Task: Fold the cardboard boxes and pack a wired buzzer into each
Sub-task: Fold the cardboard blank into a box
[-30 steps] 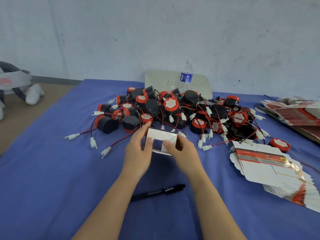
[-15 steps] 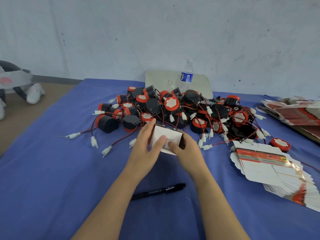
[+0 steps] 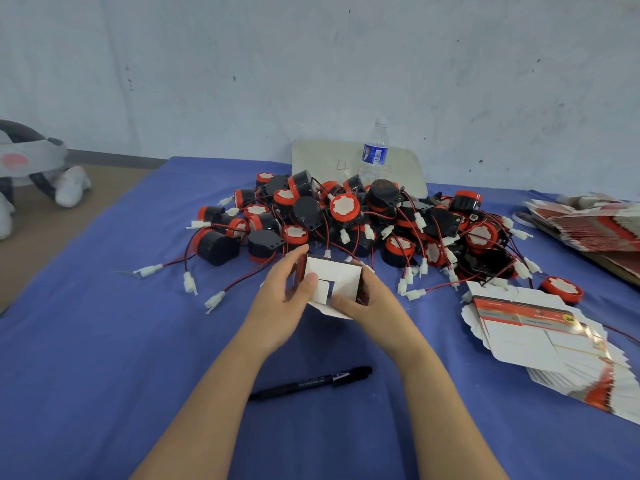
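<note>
Reaching forward from the lower edge of the view, both bare forearms come together above the blue cloth (image 3: 104,341) and meet at a small cardboard box (image 3: 337,273), which is held just on the near side of the pile of buzzers (image 3: 346,216), close to its front wires. The left hand (image 3: 280,303) is turned with its palm toward the box. Its fingers (image 3: 294,253) are curled round the left wall from outside, and its thumb (image 3: 309,281) lies in the open face and presses on a small white flap. The right hand (image 3: 375,306) grips the opposite wall, its thumb (image 3: 341,301) stretched along the lower edge of the opening, while its other fingers are hidden behind the box. The box is only half formed: plain white card inside, glossy dark and red print on the outer walls, and one loose flap hanging toward the person. The buzzers in the pile are round black plastic bodies with red rims and white faces, each with thin red and black wires ending in white plugs. To the right of the pile, a fanned stack of flat boxes (image 3: 540,337) lies on the cloth, and a second stack (image 3: 588,220) is farther right. On the near side of the pile, between the forearms, lies a black pen (image 3: 311,382). Behind the pile stands a clear water bottle (image 3: 374,154).
</note>
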### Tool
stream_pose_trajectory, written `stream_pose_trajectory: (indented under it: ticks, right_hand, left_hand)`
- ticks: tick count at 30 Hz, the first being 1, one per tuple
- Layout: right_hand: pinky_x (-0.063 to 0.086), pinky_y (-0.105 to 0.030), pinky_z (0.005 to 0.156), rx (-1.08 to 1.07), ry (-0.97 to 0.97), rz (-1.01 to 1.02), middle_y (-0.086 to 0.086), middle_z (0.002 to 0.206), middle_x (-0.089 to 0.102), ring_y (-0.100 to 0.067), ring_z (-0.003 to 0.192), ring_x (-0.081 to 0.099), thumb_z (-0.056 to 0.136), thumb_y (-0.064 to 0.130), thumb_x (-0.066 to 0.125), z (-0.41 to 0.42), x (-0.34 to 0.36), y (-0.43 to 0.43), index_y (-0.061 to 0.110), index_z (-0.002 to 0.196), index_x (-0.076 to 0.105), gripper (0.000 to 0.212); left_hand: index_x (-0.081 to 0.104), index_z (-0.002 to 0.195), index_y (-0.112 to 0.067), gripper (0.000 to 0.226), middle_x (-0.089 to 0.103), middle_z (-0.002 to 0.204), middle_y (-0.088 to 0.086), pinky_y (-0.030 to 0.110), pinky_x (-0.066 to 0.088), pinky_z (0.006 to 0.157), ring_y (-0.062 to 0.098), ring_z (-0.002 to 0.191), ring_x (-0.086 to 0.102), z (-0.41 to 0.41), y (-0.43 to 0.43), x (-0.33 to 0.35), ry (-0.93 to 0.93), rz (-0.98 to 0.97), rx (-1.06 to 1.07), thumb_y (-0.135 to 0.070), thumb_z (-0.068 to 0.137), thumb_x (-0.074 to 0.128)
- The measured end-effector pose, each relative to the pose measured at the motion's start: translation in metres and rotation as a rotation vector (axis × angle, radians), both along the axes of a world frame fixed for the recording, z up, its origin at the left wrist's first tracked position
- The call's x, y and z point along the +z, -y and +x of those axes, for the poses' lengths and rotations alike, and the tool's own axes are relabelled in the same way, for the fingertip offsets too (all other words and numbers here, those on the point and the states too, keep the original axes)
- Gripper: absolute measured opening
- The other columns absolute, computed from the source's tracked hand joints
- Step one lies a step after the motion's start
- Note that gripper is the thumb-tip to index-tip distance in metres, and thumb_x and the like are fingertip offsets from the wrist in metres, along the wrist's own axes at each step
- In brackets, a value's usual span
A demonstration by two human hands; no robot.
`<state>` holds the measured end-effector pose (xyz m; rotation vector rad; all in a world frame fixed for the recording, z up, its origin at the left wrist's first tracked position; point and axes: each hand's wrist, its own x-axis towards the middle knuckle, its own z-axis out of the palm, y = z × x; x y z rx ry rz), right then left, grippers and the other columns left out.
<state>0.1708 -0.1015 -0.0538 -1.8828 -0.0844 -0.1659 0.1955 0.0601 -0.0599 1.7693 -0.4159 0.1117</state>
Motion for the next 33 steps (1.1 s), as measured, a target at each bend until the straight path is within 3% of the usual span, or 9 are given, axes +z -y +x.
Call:
stream_pose_trajectory:
  ticks: [4, 8, 10, 12, 14, 18, 25, 29, 33]
  right_hand:
    - [0.047, -0.039, 0.100, -0.078, -0.008, -0.059, -0.001, 0.129, 0.058, -0.017, 0.116, 0.056, 0.092, 0.009, 0.059, 0.005, -0.004, -0.004, 0.019, 0.139, 0.044, 0.051]
    - [0.047, -0.037, 0.101, -0.101, 0.005, -0.114, 0.000, 0.130, 0.058, -0.015, 0.117, 0.056, 0.092, 0.012, 0.058, 0.005, -0.008, -0.007, 0.018, 0.144, 0.040, 0.055]
    - [0.047, -0.033, 0.101, -0.074, 0.005, -0.077, 0.008, 0.126, 0.059, -0.012, 0.118, 0.055, 0.091, 0.009, 0.057, 0.004, -0.006, -0.008, 0.027, 0.139, 0.044, 0.053]
    - [0.045, -0.019, 0.096, -0.007, -0.008, -0.055, 0.028, 0.117, 0.058, 0.001, 0.116, 0.052, 0.091, 0.004, 0.052, 0.002, -0.002, -0.008, 0.048, 0.123, 0.046, 0.055]
    - [0.042, -0.008, 0.091, 0.083, -0.031, -0.058, 0.039, 0.114, 0.055, 0.014, 0.114, 0.049, 0.092, 0.000, 0.046, -0.001, 0.003, -0.006, 0.053, 0.118, 0.044, 0.060]
    - [0.039, -0.002, 0.089, 0.197, -0.072, -0.024, 0.033, 0.130, 0.046, 0.024, 0.115, 0.042, 0.091, 0.000, 0.050, -0.005, 0.005, -0.001, 0.037, 0.144, 0.029, 0.068]
    - [0.045, -0.017, 0.096, 0.142, -0.098, 0.142, 0.025, 0.116, 0.065, 0.006, 0.116, 0.055, 0.096, 0.006, 0.047, -0.004, 0.006, 0.005, 0.042, 0.120, 0.053, 0.044]
    - [0.047, -0.025, 0.100, -0.010, -0.058, 0.057, 0.011, 0.125, 0.061, -0.005, 0.118, 0.055, 0.091, 0.011, 0.062, -0.003, 0.003, -0.002, 0.023, 0.138, 0.045, 0.051]
    - [0.051, -0.026, 0.093, -0.145, -0.038, 0.075, -0.001, 0.126, 0.061, -0.014, 0.114, 0.058, 0.089, 0.006, 0.062, 0.002, 0.002, -0.003, 0.016, 0.137, 0.047, 0.052]
  left_hand:
    - [0.037, 0.142, -0.025, 0.050, 0.044, 0.137, -0.012, 0.038, 0.038, 0.109, 0.006, 0.132, 0.036, 0.001, 0.001, -0.003, 0.017, 0.076, 0.050, -0.021, 0.095, 0.056]
    - [0.042, 0.137, -0.025, 0.052, 0.049, 0.122, -0.013, 0.023, 0.042, 0.094, 0.007, 0.120, 0.044, 0.003, 0.000, -0.007, 0.035, 0.140, 0.126, -0.016, 0.090, 0.062]
    - [0.047, 0.131, -0.026, 0.046, 0.054, 0.113, -0.017, 0.012, 0.042, 0.082, 0.005, 0.109, 0.049, 0.003, 0.000, -0.008, 0.038, 0.126, 0.191, -0.013, 0.089, 0.062]
    - [0.050, 0.123, -0.029, 0.040, 0.054, 0.100, -0.025, 0.004, 0.041, 0.069, 0.001, 0.097, 0.051, 0.004, 0.000, -0.009, 0.045, 0.110, 0.247, -0.010, 0.089, 0.061]
    - [0.051, 0.120, -0.029, 0.039, 0.054, 0.098, -0.027, 0.000, 0.040, 0.064, 0.001, 0.093, 0.052, 0.006, -0.002, -0.010, 0.028, 0.068, 0.265, -0.009, 0.088, 0.061]
    - [0.049, 0.129, -0.033, 0.047, 0.056, 0.118, -0.014, 0.008, 0.041, 0.071, 0.005, 0.108, 0.051, 0.010, -0.005, -0.009, -0.081, -0.042, 0.210, -0.011, 0.089, 0.060]
    - [0.045, 0.133, -0.037, 0.052, 0.054, 0.131, -0.009, 0.018, 0.043, 0.084, 0.009, 0.120, 0.049, 0.011, -0.006, -0.006, -0.126, -0.126, 0.153, -0.011, 0.091, 0.060]
    - [0.040, 0.140, -0.035, 0.057, 0.047, 0.140, -0.011, 0.005, 0.042, 0.075, 0.000, 0.117, 0.044, 0.007, -0.002, -0.005, -0.086, -0.071, 0.089, -0.012, 0.092, 0.059]
    - [0.037, 0.142, -0.035, 0.059, 0.043, 0.144, -0.010, 0.009, 0.039, 0.088, 0.004, 0.130, 0.039, 0.006, 0.001, -0.003, -0.048, -0.010, 0.030, -0.008, 0.093, 0.055]
